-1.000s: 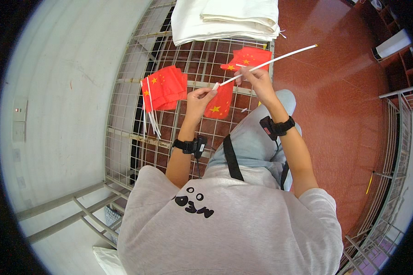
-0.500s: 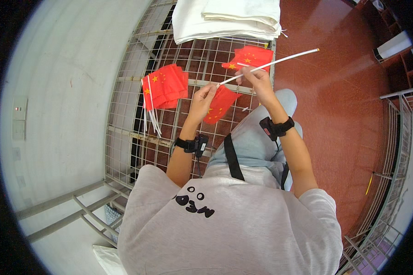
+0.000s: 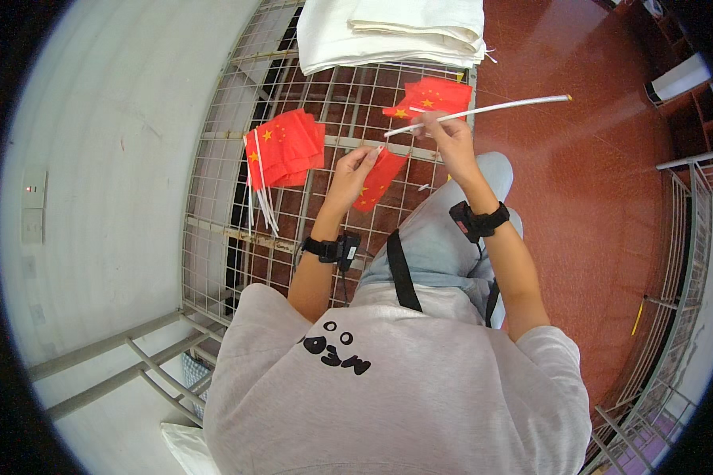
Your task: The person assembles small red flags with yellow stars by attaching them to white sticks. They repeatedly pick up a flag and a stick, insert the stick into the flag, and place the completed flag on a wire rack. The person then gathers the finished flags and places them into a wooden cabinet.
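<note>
My left hand (image 3: 350, 178) pinches a small red flag (image 3: 381, 184) with yellow stars by its upper edge; the cloth hangs down beside the fingers. Several thin white sticks (image 3: 523, 103), seemingly bundled, are gripped in my right hand (image 3: 451, 144). They slant up to the right, and their lower left end stops just short of my left fingertips. Partly behind the right hand, more red flags (image 3: 444, 96) lie stacked on the wire mesh. To the left lies a fanned pile of red flags (image 3: 289, 150) with white sticks (image 3: 263, 207) pointing toward me.
Everything rests on a metal mesh bed base (image 3: 230, 170) along a white wall (image 3: 111, 142). Folded white cloth (image 3: 388, 36) covers its far end. A small white scrap (image 3: 424, 188) sits near my leg (image 3: 436, 222). Reddish floor (image 3: 586, 214) stretches to the right.
My right hand has drawn the white sticks up and to the right, so their lower end has come away from my left fingers. The left hand still holds the flag.
</note>
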A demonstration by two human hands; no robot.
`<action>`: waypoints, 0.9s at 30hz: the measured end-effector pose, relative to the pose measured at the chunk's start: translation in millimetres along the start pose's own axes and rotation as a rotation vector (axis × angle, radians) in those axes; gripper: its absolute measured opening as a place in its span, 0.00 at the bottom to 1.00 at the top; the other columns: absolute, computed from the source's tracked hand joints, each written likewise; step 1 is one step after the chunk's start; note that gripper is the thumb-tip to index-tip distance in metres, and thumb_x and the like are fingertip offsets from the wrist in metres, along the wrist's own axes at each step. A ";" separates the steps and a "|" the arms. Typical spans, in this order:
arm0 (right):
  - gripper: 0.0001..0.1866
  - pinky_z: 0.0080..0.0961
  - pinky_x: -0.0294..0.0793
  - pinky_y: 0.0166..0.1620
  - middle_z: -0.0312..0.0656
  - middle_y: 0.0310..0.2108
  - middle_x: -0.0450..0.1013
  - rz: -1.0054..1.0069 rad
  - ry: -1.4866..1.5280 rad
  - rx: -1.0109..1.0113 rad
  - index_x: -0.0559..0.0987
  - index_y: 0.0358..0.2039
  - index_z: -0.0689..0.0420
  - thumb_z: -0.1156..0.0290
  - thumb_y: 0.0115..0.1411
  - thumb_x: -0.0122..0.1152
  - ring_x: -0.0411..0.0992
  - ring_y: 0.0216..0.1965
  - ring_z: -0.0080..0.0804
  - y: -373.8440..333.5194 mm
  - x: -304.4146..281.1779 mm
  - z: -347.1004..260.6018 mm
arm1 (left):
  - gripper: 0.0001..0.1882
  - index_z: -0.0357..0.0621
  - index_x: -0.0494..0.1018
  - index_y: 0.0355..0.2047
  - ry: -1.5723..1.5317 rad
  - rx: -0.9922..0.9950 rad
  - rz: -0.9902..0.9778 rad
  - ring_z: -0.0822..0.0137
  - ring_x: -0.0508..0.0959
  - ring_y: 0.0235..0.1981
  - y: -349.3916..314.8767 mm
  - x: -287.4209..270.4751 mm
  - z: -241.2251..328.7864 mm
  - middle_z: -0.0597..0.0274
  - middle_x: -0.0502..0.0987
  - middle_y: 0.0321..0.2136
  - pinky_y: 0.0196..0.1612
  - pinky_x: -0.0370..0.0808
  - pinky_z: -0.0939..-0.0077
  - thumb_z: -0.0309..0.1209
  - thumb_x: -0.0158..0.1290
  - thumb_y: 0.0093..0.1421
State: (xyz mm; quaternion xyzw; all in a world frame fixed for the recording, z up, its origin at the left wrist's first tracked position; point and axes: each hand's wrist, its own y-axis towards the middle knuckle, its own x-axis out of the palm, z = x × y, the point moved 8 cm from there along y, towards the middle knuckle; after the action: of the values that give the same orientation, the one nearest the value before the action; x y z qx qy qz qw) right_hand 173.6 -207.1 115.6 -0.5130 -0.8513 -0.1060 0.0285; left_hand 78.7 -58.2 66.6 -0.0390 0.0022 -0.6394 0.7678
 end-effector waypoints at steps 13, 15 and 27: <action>0.11 0.16 0.69 0.33 0.36 0.25 0.72 -0.114 -0.020 0.022 0.76 0.30 0.63 0.68 0.60 0.50 0.69 0.28 0.20 -4.1 7.5 4.6 | 0.14 0.37 0.71 0.37 0.008 0.020 -0.006 0.81 0.68 0.31 2.5 -3.6 -12.8 0.71 0.72 0.28 0.36 0.65 0.86 0.36 0.45 0.62; 0.11 0.17 0.69 0.34 0.36 0.25 0.72 -0.119 -0.015 0.022 0.76 0.29 0.63 0.68 0.60 0.51 0.70 0.28 0.20 -3.7 7.3 6.7 | 0.14 0.36 0.71 0.37 0.028 0.014 -0.016 0.80 0.69 0.32 1.9 -4.0 -13.4 0.70 0.72 0.29 0.37 0.66 0.85 0.35 0.46 0.62; 0.15 0.20 0.69 0.38 0.38 0.33 0.73 -0.187 -0.260 -0.066 0.73 0.43 0.61 0.70 0.55 0.57 0.70 0.34 0.22 -4.6 24.3 0.6 | 0.14 0.34 0.72 0.38 0.133 -0.004 -0.057 0.76 0.71 0.33 -0.5 3.1 -8.2 0.65 0.74 0.31 0.38 0.67 0.82 0.34 0.47 0.61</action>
State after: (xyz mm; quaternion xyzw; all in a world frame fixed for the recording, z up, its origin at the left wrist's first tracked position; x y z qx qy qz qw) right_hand 158.2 -188.0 118.1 -0.4415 -0.8880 -0.0690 -0.1087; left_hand 78.4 -61.8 58.7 0.0018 0.0532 -0.6623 0.7474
